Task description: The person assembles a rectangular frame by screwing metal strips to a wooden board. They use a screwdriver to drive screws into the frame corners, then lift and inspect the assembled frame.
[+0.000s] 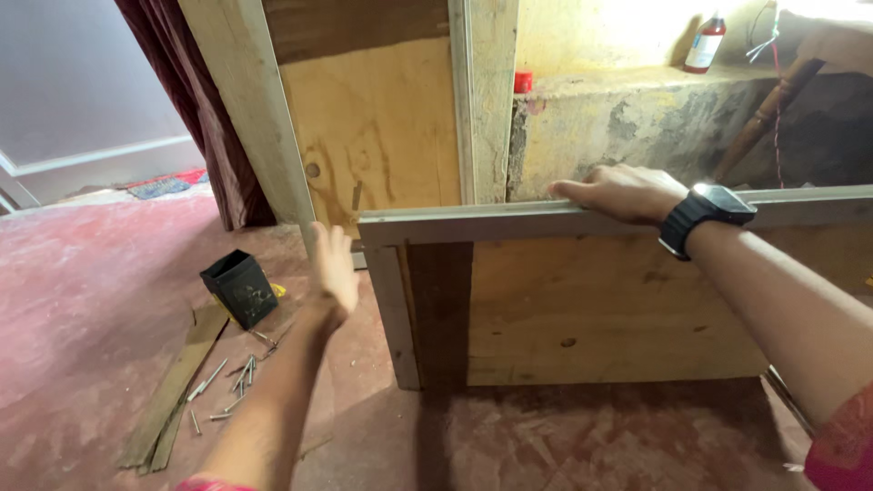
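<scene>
The left hand (333,268) hangs in the air with its fingers loosely spread, holding nothing, just short of the near left corner of the framed plywood panel (600,300). That panel stands on edge on the red floor (82,300), grey battens running along its top and left side. The right hand (618,193), a black watch (705,216) on its wrist, lies flat on the top batten with the fingers curled over the far edge, steadying it. This looks like the steadying or shifting of the panel; the next move probably calls for the free hand to take the corner so both hands share the weight.

Left of the panel, loose nails (227,386) lie scattered by a black box (240,288) and a thin wood strip (173,386). Beyond, a second plywood sheet (382,136) leans in a doorway beside a dark red curtain (195,100).

The panel's right end runs out of view, its back face is hidden, and the sunlit ledge with a bottle (705,43) is washed out.
</scene>
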